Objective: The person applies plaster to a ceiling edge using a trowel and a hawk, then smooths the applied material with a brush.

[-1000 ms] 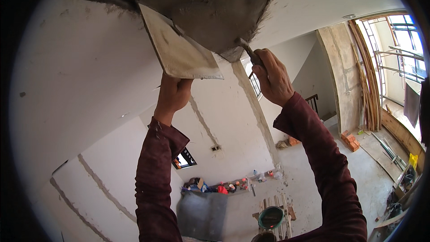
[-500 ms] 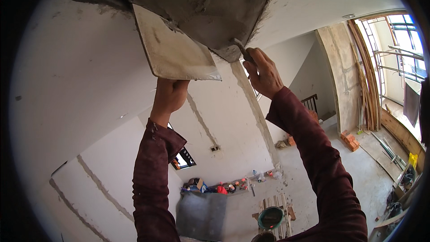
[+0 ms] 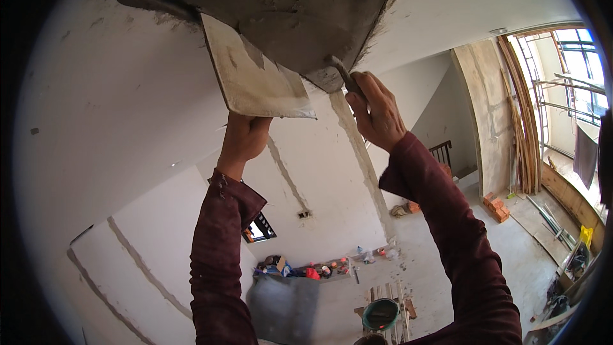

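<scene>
Overhead, wet grey mortar (image 3: 300,0) covers a ceiling patch that narrows to a corner near my hands. My left hand (image 3: 245,137) is raised and closed under a pale, flat plasterer's hawk (image 3: 255,76); its grip is hidden below the board. The hawk is tilted, with its upper edge close against the mortar and some grey smears along it. My right hand (image 3: 378,110) grips the handle of a trowel (image 3: 327,79), whose blade lies at the pointed end of the mortar, just right of the hawk.
Far below, a green tub (image 3: 380,314) stands on a slatted wooden platform. Bags and containers (image 3: 313,271) line the wall's foot. Red bricks (image 3: 496,207), leaning timber planks (image 3: 520,121) and a bright window opening (image 3: 581,70) are at the right. A doorway with a railing (image 3: 440,151) lies behind.
The hawk and my left hand have shifted slightly right. The trowel stays at the mortar's corner, with my right hand a little lower. The view has tilted slightly.
</scene>
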